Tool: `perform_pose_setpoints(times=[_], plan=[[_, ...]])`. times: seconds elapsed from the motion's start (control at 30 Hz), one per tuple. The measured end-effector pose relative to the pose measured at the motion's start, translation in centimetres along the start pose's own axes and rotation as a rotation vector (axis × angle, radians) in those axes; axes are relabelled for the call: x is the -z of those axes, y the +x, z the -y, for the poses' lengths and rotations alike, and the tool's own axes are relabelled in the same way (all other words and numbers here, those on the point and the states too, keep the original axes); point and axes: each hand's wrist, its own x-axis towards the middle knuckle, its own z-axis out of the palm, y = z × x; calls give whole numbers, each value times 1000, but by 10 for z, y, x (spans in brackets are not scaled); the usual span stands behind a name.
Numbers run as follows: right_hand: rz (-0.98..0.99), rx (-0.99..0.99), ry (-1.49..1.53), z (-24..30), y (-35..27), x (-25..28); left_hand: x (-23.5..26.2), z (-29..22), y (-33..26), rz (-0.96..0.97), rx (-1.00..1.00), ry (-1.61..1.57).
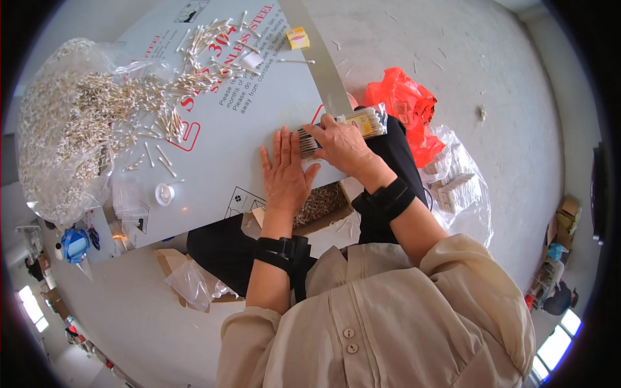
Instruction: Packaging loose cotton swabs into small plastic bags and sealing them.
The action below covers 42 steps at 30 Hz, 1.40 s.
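Note:
A clear pack of cotton swabs point(369, 123) with a yellow label lies across the near right edge of the metal-topped table point(252, 139). My right hand point(346, 150) is closed over its middle, hiding part of it. Flat on the tabletop at the pack's left end rests my left hand point(286, 173), its fingers stretched out and its index finger against the pack. Farther left, a big clear bag point(65, 129) spills a heap of loose cotton swabs point(171, 119) onto the table. More swabs point(210, 42) lie scattered toward the far side.
A small yellow box point(297, 37) sits at the far edge. A round white tub point(164, 194) and clear plastic sleeves point(129, 204) lie at the near left. Below the table edge is a carton of swabs point(320, 207). A red bag point(404, 107) and wrapped white packs point(456, 181) are at right.

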Motion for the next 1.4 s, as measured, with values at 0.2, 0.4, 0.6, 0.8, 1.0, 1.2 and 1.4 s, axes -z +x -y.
perform_pose_setpoints(times=[0.2,0.4,0.6,0.8,1.0,1.2,1.4], plan=[[-15,71,16,-5,-2,4,0,-3,1,-10,25,-19],[-111,63,45,-7,1,-7,4,-6,4,64,42,-19],[-373,-2,521,-11,-3,-25,2,-7,5,60,55,-21],[-565,-42,1447,12,4,-63,4,-12,8,104,80,11],[-544,6,1505,15,7,-60,5,-8,6,63,64,3],[-534,6,1661,9,9,-60,-6,5,10,-422,122,-847],[-601,48,1527,12,11,-56,-10,-4,29,-603,254,-1376]])
